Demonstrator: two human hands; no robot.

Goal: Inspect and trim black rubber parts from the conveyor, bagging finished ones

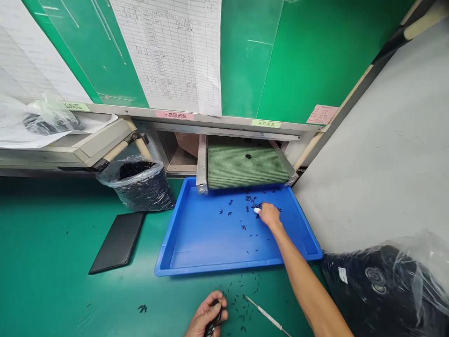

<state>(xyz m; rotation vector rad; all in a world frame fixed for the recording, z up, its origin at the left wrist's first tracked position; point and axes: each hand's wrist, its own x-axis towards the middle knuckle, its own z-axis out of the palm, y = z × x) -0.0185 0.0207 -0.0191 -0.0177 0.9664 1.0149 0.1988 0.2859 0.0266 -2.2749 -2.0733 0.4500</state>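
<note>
My right hand (268,214) reaches into a blue plastic tray (196,262), fingers bunched together on a cluster of small black parts (253,202) just below the end of a green conveyor belt (245,166); a white cot covers one fingertip. Near the bottom edge, my left hand (207,317) is curled around a small black object (212,323) over the green table. More small black parts (242,299) lie scattered on the table beside it, next to a thin white-handled tool (266,317).
A clear bag of black parts (140,183) stands left of the tray, with a flat black folder (118,241) in front. A large plastic-wrapped black bundle (386,285) fills the lower right. Paper sheets (171,51) hang on the green panel above.
</note>
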